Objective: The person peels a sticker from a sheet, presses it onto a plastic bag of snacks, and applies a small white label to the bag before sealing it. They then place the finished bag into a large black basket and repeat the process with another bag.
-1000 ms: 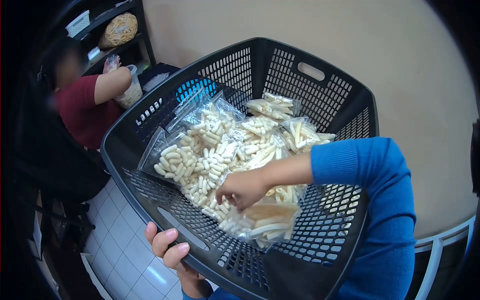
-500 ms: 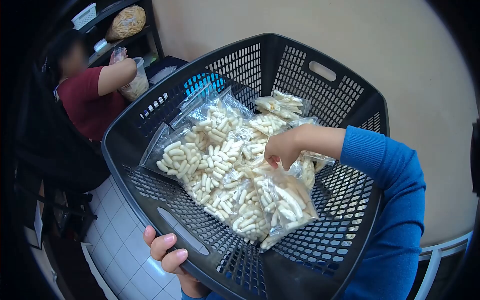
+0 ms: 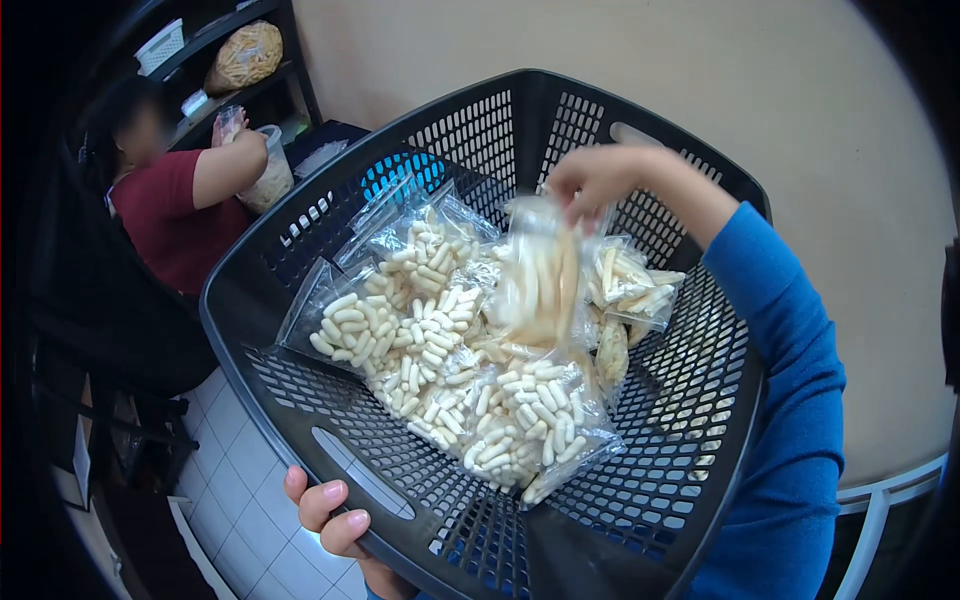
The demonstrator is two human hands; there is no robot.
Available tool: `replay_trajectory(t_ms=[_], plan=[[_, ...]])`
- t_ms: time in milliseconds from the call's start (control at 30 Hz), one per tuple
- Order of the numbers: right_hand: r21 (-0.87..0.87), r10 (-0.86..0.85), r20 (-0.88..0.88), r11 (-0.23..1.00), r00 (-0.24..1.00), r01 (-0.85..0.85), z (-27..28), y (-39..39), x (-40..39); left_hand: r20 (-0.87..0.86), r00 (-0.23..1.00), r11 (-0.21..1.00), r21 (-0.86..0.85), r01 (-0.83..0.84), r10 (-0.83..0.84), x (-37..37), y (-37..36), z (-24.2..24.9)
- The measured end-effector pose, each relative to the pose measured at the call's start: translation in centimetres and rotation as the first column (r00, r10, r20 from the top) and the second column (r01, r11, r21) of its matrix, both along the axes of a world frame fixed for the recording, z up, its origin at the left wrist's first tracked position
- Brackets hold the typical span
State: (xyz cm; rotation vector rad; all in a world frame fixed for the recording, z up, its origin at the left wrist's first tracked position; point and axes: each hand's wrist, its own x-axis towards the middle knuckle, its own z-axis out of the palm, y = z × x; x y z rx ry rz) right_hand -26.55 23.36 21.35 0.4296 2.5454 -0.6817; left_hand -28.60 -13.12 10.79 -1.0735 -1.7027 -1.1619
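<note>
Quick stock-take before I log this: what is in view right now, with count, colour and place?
basket: one, black perforated plastic, tilted, fills the middle of the view.
lifted bag: one, clear plastic with pale sticks, motion-blurred, hanging above the pile under the right hand.
bags in the basket: several, exact count unclear, clear plastic with white and pale snack pieces, lying overlapped on the basket floor.
co-worker: one, red top, seated at upper left, hands at a clear container.
shelf: dark, upper left, bearing a large bag of yellowish snacks.
wall: beige, behind the basket.
floor: white tiles, lower left.
left hand: grips the basket's near rim.
right hand: blue sleeve, fingers pinching the lifted bag's top.
</note>
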Motion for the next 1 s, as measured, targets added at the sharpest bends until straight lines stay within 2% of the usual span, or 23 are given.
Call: replay_trajectory(t_ms=[67, 100, 133, 200, 267, 333, 367, 433, 467, 500, 533, 567, 600, 633, 667, 700, 733, 767, 833, 967, 1000], plan=[[0.140, -0.072, -0.205, 0.985, 0.976, 0.102, 1.7, 2.8, 1.6, 0.033, 0.998, 0.998, 0.051, 0.047, -0.049, -0.4, -0.2, -0.7], [0.117, -0.178, -0.379, 0.964, 0.908, 0.238, 1.3, 4.1, 2.5, 0.032, 0.998, 0.997, 0.058, 0.050, -0.052, -0.4, -0.2, -0.8], [0.125, -0.177, -0.380, 0.963, 0.908, 0.240, 1.0, 5.2, 3.1, 0.031, 0.999, 0.997, 0.059, 0.042, -0.044, -0.4, -0.2, -0.9], [0.376, -0.048, -0.570, 0.873, 0.820, 0.312, 0.2, 6.5, 3.7, 0.027, 0.999, 0.998, 0.059, 0.037, -0.039, -0.5, -0.4, -1.2], [0.388, -0.058, -0.596, 0.853, 0.801, 0.350, -0.4, 7.3, 3.7, -0.001, 1.000, 0.999, 0.049, -0.014, 0.015, -0.6, -0.4, -1.6], [0.509, 0.013, -0.688, 0.721, 0.725, 0.470, -1.3, 7.8, 3.1, 0.005, 1.000, 0.997, 0.071, -0.012, 0.011, -0.6, -0.3, -1.7], [0.509, 0.013, -0.689, 0.721, 0.725, 0.471, -1.9, 8.0, 2.7, 0.012, 1.000, 0.996, 0.092, -0.010, 0.009, -0.6, -0.2, -1.7], [0.069, -0.339, -0.797, 0.771, 0.500, 0.634, -2.9, 7.6, 1.4, -0.008, 1.000, 0.997, 0.079, -0.010, 0.011, -0.7, -0.5, -1.8], [-0.111, -0.483, -0.762, 0.753, 0.431, 0.648, -3.5, 6.9, 0.8, -0.029, 1.000, 0.998, 0.066, -0.011, 0.013, -0.9, -0.5, -1.7], [-0.338, -0.661, -0.614, 0.714, 0.432, 0.613, -4.1, 6.6, 0.2, -0.033, 0.999, 0.998, 0.066, -0.007, 0.010, -1.0, -0.4, -1.5], [-0.544, -0.790, -0.421, 0.613, 0.446, 0.573, -4.6, 6.3, -0.3, -0.118, 0.992, 0.998, 0.055, -0.029, 0.035, -1.0, -0.3, -1.2], [-0.429, -0.719, -0.363, 0.693, 0.593, 0.579, -4.7, 6.1, 0.0, -0.201, 0.978, 0.997, 0.048, -0.052, 0.061, -1.1, -0.1, -1.0], [-0.310, -0.637, -0.276, 0.768, 0.720, 0.560, -4.2, 5.4, 0.4, -0.197, 0.979, 0.998, 0.048, -0.050, 0.059, -1.6, 0.1, -1.3], [-0.078, -0.436, -0.084, 0.900, 0.896, 0.430, -4.1, 5.6, 0.7, -0.254, 0.965, 0.995, 0.097, -0.040, 0.063, -2.3, 0.5, -1.6], [-0.076, -0.440, -0.080, 0.897, 0.894, 0.435, -4.4, 5.6, 1.1, -0.310, 0.948, 0.989, 0.146, -0.025, 0.070, -2.6, 0.7, -1.7], [0.119, -0.403, 0.129, 0.913, 0.906, 0.389, -5.1, 5.3, 1.7, -0.306, 0.950, 0.989, 0.146, -0.021, 0.065, -2.3, 0.6, -1.8], [0.293, -0.385, 0.335, 0.910, 0.860, 0.293, -5.8, 4.9, 2.1, -0.283, 0.958, 0.994, 0.106, -0.022, 0.051, -1.8, 0.3, -1.6], [0.293, -0.389, 0.334, 0.909, 0.859, 0.297, -6.3, 4.4, 2.4, -0.262, 0.964, 0.998, 0.066, -0.022, 0.039, -1.6, 0.2, -1.4], [0.453, -0.258, 0.593, 0.890, 0.763, -0.051, -7.3, 3.3, 2.5, -0.259, 0.965, 0.993, 0.119, -0.018, 0.048, -2.3, 0.4, -2.1], [0.451, -0.223, 0.598, 0.888, 0.770, -0.093, -10.6, 1.3, 2.6, -0.220, 0.974, 0.980, 0.200, -0.017, 0.061, -2.4, 0.6, -2.3], [0.534, -0.272, 0.589, 0.838, 0.761, -0.114, -11.5, 0.3, 2.8, -0.223, 0.973, 0.980, 0.200, -0.013, 0.059, -2.4, 0.7, -2.3]])
